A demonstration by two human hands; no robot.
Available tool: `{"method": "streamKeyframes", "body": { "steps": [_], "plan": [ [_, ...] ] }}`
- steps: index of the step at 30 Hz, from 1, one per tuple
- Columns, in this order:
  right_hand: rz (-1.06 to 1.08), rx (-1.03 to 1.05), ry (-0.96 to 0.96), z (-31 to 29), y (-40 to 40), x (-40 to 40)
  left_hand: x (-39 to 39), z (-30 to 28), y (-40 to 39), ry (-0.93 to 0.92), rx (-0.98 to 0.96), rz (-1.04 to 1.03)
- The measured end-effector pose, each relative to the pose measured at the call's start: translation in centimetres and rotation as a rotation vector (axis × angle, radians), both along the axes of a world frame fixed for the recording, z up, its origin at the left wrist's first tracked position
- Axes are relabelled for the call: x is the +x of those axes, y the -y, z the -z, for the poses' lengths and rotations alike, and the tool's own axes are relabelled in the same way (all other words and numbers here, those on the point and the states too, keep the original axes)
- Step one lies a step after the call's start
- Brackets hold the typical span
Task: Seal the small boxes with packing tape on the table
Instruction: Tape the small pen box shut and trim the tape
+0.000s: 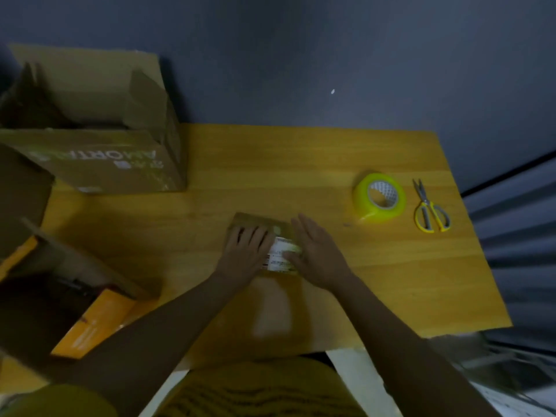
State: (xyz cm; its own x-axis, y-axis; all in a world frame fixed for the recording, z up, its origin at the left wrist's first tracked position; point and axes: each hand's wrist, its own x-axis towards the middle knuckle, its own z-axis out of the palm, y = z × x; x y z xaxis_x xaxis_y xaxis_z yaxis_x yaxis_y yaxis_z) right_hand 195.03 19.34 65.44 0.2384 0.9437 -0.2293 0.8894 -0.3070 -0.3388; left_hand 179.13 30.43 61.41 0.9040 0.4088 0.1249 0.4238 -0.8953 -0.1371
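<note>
Small cardboard box [264, 236] lies flat near the middle of the wooden table [301, 164], close to the near edge. A white printed label [281, 255] covers part of its top.

Left hand [246, 251] rests palm down on the left part of the box, fingers straight and slightly spread, pressing the top. Right hand [316, 251] lies flat against the box's right side, fingers straight and together, thumb touching the label. Neither hand pinches anything. Picture is blurred around the box; flap state cannot be told.

Roll of yellow-green packing tape [379, 196] stands tilted on the table, right of the box and a little farther back, well apart from it. Yellow-handled scissors [428, 209] lie just beside the roll on its right, blades shut, tips pointing away from the person.

Large open cardboard carton [99, 145] sits far left of the box at the table's back corner, printed lettering on its front. Another open carton with orange panels [90, 320] sits left of the box, nearer the person.
</note>
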Motion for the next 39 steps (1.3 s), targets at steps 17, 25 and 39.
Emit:
{"method": "streamKeyframes", "body": {
  "steps": [17, 25, 39],
  "plan": [
    [0.037, 0.009, 0.191, 7.2, 1.5, -3.9, -1.6, 3.1, 0.3, -0.237, -0.393, -0.009],
    [0.218, 0.022, 0.181, 7.2, -3.3, -2.2, -1.7, 4.0, 0.5, -0.193, -0.391, -0.037],
    [0.570, 0.172, -0.548, 5.5, 6.1, -2.9, -0.5, 2.0, 0.3, -0.289, -0.541, -0.110]
  ]
}}
